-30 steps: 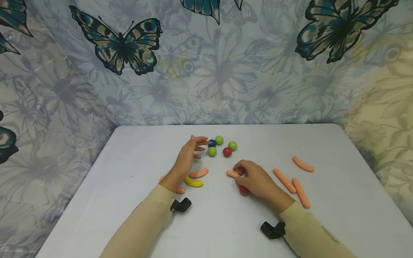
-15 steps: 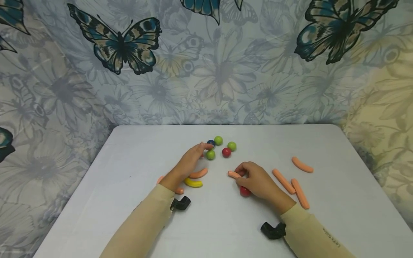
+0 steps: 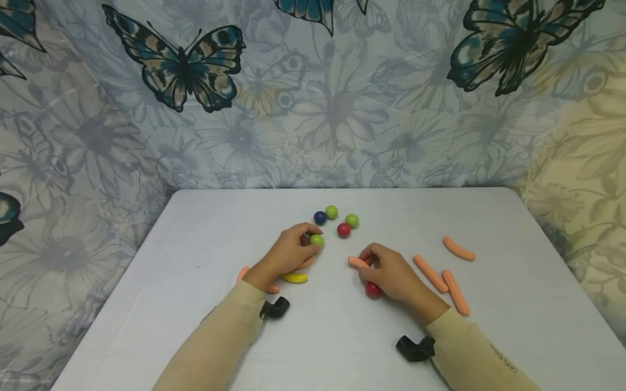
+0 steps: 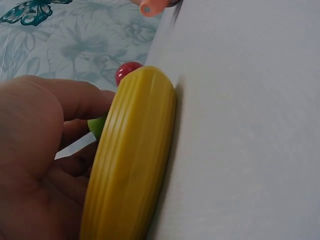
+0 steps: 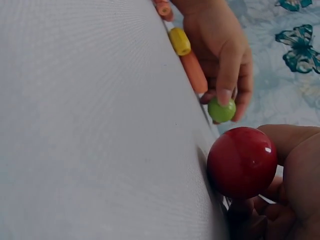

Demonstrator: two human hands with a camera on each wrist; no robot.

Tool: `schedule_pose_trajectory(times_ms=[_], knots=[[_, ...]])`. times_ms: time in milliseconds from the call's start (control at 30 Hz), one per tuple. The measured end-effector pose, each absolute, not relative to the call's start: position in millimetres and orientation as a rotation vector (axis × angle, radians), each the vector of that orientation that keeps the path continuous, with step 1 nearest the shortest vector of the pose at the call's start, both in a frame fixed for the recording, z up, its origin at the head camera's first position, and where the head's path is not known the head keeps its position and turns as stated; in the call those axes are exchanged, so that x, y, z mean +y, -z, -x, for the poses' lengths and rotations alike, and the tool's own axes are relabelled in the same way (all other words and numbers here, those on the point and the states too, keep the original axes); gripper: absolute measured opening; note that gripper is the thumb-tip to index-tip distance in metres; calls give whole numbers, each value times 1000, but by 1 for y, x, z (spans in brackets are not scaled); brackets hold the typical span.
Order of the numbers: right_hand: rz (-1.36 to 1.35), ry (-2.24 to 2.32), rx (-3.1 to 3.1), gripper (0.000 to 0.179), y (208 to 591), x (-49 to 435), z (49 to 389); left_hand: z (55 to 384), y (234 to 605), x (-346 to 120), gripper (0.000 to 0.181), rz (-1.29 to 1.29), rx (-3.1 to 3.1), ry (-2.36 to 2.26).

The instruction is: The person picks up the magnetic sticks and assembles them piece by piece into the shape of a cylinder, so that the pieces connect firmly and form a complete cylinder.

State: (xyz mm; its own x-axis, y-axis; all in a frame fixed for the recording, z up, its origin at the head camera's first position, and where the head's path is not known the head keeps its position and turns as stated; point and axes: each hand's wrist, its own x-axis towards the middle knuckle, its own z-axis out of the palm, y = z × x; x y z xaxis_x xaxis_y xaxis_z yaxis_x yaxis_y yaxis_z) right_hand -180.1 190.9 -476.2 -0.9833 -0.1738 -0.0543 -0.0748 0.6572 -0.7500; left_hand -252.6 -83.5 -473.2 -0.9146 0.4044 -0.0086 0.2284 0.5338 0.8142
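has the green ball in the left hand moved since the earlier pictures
Yes, toward the person. The green ball, now pinched in the left hand, sits farther from the far edge of the table than before.

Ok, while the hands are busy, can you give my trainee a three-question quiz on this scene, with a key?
1. Which color ball does the left hand pinch? A) blue B) green C) red
2. True or false: the right hand holds an orange stick.
3. In the head view, how many loose sticks lie on the white table to the right of the right hand?

Key: 1. B, the green ball. 2. True. 3. Three.
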Motion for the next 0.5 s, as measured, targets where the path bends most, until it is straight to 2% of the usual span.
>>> schedule_pose_trajectory(times_ms=[233, 500], knots=[[208, 1308, 2719, 23, 479, 195, 181, 246, 467, -82, 33, -557, 2496, -1409], [194, 1412, 2694, 23, 479, 195, 181, 239, 461, -73, 29, -723, 2440, -1435]])
